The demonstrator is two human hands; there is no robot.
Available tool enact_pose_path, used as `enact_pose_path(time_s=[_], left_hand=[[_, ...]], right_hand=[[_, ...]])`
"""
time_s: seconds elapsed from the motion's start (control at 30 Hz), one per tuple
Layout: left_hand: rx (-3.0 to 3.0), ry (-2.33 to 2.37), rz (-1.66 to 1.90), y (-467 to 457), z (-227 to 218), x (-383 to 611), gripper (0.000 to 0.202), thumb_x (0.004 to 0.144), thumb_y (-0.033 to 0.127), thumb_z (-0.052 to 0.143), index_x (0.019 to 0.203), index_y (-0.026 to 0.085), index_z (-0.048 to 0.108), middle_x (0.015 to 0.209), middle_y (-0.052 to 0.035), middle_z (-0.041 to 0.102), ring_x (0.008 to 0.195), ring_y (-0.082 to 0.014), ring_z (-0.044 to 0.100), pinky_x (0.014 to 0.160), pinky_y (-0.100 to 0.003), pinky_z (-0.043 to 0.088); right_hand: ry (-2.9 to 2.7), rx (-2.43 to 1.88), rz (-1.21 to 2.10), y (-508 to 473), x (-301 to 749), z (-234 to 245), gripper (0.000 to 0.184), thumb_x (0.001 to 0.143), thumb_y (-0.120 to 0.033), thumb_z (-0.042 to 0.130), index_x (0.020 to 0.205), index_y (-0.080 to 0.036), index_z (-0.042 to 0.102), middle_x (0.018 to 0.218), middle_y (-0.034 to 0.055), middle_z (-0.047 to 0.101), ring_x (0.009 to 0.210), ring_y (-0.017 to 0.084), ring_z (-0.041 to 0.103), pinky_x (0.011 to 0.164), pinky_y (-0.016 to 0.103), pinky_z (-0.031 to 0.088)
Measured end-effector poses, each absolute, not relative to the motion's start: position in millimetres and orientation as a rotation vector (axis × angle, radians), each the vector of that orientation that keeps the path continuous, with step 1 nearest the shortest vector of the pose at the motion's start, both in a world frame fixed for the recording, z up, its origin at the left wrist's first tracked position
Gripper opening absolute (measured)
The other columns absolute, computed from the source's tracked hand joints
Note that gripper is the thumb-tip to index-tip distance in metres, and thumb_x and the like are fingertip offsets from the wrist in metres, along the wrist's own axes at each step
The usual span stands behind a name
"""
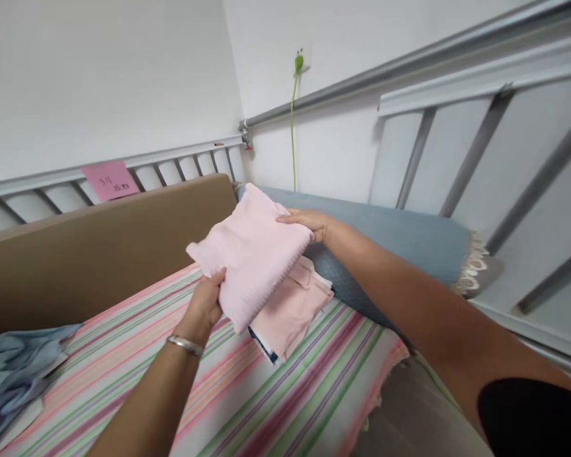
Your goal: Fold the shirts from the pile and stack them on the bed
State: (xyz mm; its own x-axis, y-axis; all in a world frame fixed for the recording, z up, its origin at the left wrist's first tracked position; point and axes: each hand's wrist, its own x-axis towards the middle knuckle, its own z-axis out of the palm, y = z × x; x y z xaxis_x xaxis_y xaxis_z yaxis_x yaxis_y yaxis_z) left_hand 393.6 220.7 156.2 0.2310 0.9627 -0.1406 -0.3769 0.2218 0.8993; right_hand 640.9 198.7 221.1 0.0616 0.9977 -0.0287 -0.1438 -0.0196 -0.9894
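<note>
A folded pale pink cloth (252, 254) hangs just above a small stack of folded clothes (290, 311) on the striped bedsheet (285, 393). My left hand (204, 304), a silver bracelet on its wrist, grips the cloth's near left edge with the fingers curled under it. My right hand (307, 223) holds the far right edge, thumb on top and fingers tucked below. The stack beneath shows a peach-pink piece on top and a dark-edged piece under it.
A rolled blue-grey blanket (409, 238) lies along the right rail. A brown board (95, 247) stands at the bed's head. Crumpled blue fabric (14, 368) lies at the left. A green cable (294, 120) hangs from a wall socket; a pink note (110, 180) sticks on the grey metal rail.
</note>
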Motion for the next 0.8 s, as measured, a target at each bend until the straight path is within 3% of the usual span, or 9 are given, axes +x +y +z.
enact_pose_path(time_s=[0.13,0.27,0.37,0.47,0.6,0.7,0.8], left_hand=[[0.774,1.087,0.918,236.3,69.3,428.0,0.044,0.077,0.002,0.055,0.119,0.013,0.053,0.094,-0.0106,0.07,0.082,-0.0182,0.068,0.082,-0.035,0.054],[0.816,1.101,0.922,235.5,33.4,430.5,0.041,0.076,0.006,0.06,0.116,0.013,0.054,0.097,-0.0102,0.07,0.079,-0.0177,0.068,0.079,-0.034,0.055],[0.846,1.118,0.897,236.8,38.3,430.5,0.04,0.076,0.005,0.059,0.115,0.014,0.055,0.099,-0.0098,0.069,0.075,-0.0162,0.067,0.074,-0.031,0.056],[0.88,1.173,0.863,237.9,50.7,431.6,0.041,0.077,0.008,0.059,0.117,0.016,0.052,0.098,-0.0091,0.068,0.068,-0.014,0.065,0.064,-0.028,0.056],[1.064,1.219,0.793,225.5,57.1,397.5,0.055,0.08,0.028,0.06,0.13,0.018,0.04,0.098,-0.0106,0.067,0.065,-0.0157,0.065,0.055,-0.029,0.054],[1.38,1.347,0.863,192.4,36.3,321.6,0.068,0.078,0.045,0.058,0.137,0.022,0.033,0.11,-0.0135,0.064,0.089,-0.024,0.065,0.067,-0.037,0.056],[1.709,1.565,0.91,139.3,2.0,219.8,0.053,0.073,0.052,0.058,0.121,0.029,0.055,0.116,-0.0109,0.065,0.107,-0.0291,0.06,0.083,-0.041,0.053]], right_hand=[[-0.817,-1.488,1.342,221.2,688.4,97.9,0.027,0.077,-0.008,0.06,0.104,-0.014,0.06,0.073,0.0027,0.069,0.063,0.014,0.062,0.065,0.025,0.053],[-0.786,-1.525,1.382,222.9,705.5,22.0,0.028,0.074,-0.018,0.067,0.102,-0.017,0.062,0.077,0.0041,0.07,0.068,0.017,0.064,0.065,0.028,0.053],[-0.974,-1.634,1.291,224.2,710.6,20.2,0.029,0.078,-0.024,0.064,0.106,-0.017,0.061,0.09,0.0066,0.071,0.079,0.019,0.066,0.07,0.03,0.053],[-1.29,-2.04,0.893,221.2,711.7,44.7,0.027,0.081,-0.025,0.059,0.107,-0.018,0.063,0.101,0.0083,0.07,0.096,0.022,0.063,0.083,0.033,0.05],[-1.437,-2.306,0.388,206.4,686.7,84.5,0.04,0.079,-0.023,0.06,0.118,-0.014,0.059,0.121,0.0167,0.059,0.118,0.032,0.049,0.099,0.046,0.036],[-1.723,-2.156,-0.019,199.9,639.5,100.3,0.045,0.088,-0.038,0.047,0.129,-0.019,0.051,0.132,0.0151,0.051,0.123,0.029,0.044,0.103,0.045,0.031],[-1.865,-2.026,-0.065,209.1,588.5,93.5,0.052,0.088,-0.056,0.038,0.132,-0.029,0.048,0.144,0.0095,0.038,0.133,0.032,0.029,0.106,0.051,0.022]])
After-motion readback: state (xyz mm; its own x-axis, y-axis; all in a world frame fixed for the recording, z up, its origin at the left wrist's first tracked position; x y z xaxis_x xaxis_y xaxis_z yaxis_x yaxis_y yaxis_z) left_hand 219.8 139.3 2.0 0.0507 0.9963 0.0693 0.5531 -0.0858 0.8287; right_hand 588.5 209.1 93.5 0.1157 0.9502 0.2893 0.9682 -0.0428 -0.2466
